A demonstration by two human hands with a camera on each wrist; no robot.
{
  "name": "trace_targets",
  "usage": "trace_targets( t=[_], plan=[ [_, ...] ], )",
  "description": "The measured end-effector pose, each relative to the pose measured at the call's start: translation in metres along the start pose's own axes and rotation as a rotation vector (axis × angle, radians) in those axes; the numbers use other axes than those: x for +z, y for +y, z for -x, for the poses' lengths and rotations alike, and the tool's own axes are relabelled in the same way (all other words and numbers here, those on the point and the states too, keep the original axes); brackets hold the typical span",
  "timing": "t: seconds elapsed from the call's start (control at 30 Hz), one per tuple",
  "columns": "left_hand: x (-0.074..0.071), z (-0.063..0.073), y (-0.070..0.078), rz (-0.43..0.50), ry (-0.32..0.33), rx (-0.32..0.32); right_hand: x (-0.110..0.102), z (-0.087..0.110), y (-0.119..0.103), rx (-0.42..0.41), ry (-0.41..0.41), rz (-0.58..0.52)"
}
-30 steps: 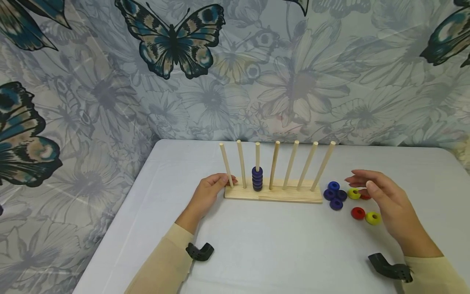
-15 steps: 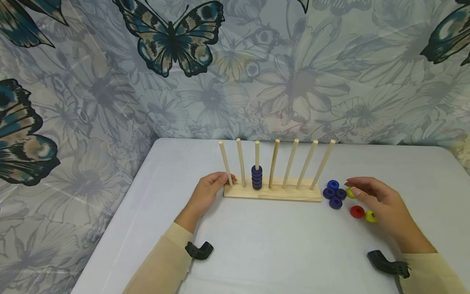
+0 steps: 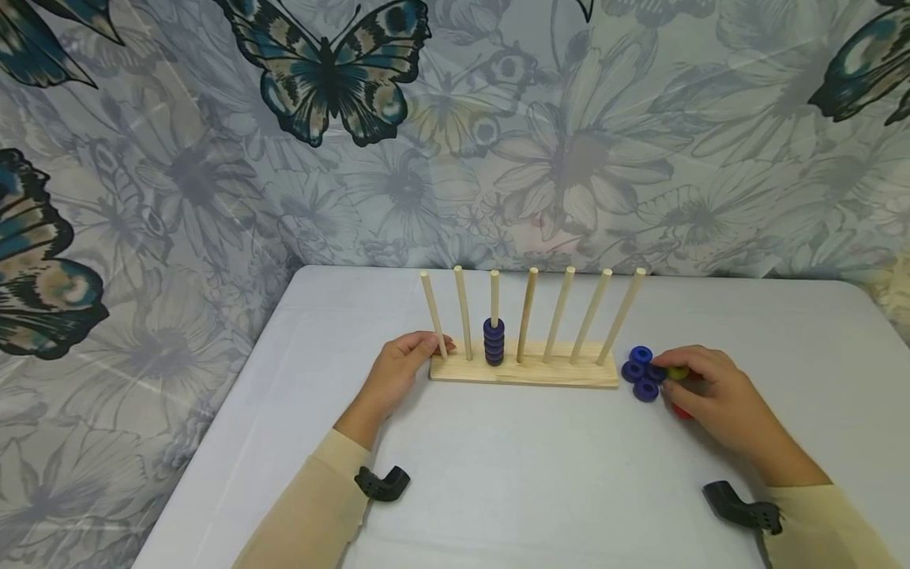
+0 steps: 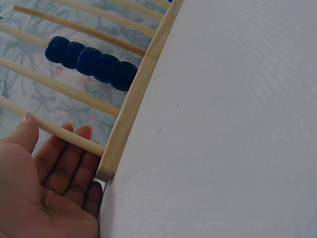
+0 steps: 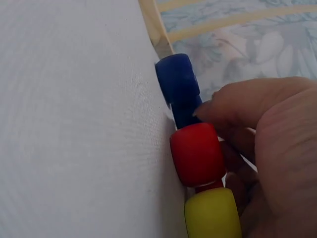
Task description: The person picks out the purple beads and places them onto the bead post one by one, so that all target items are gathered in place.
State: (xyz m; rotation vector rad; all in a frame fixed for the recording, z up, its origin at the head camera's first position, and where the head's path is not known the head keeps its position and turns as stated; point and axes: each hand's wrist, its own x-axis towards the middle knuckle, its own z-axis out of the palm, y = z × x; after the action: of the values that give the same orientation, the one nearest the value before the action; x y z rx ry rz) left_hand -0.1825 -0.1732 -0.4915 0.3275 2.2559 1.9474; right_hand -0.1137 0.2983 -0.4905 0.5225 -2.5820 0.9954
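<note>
A wooden peg stand [image 3: 526, 374] with several upright pegs stands on the white table. Several dark blue beads [image 3: 494, 341] are stacked on its third peg from the left. My left hand [image 3: 393, 374] holds the stand's left end, with thumb and fingers around the leftmost peg [image 4: 64, 133]. To the right of the stand lies a cluster of loose blue beads [image 3: 645, 390]. My right hand [image 3: 725, 403] pinches one blue bead [image 3: 656, 373] of this cluster between thumb and forefinger. A red bead [image 5: 198, 154] and a yellow bead [image 5: 213, 214] lie beside the right hand.
Another yellow bead [image 3: 678, 372] lies behind the right hand's fingers. A patterned butterfly cloth [image 3: 455, 158] hangs behind the table [image 3: 498, 474]. Black wrist devices sit on both sleeves.
My right hand has come down and left from above the loose beads to the blue cluster, its fingers closing on a blue bead. The left hand has stayed at the stand.
</note>
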Motion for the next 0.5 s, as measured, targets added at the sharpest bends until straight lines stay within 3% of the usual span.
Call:
trace_targets(
  t=[0.2,0.5],
  plan=[
    [-0.0005,0.0016,0.0009,0.001,-0.006,-0.008,0.0008,-0.0006,-0.0025,0.029,-0.008,0.066],
    [-0.0001,0.0025,0.003,-0.002,-0.007,-0.008,0.001,-0.0003,-0.0073,0.078,-0.015,0.073]
  ],
)
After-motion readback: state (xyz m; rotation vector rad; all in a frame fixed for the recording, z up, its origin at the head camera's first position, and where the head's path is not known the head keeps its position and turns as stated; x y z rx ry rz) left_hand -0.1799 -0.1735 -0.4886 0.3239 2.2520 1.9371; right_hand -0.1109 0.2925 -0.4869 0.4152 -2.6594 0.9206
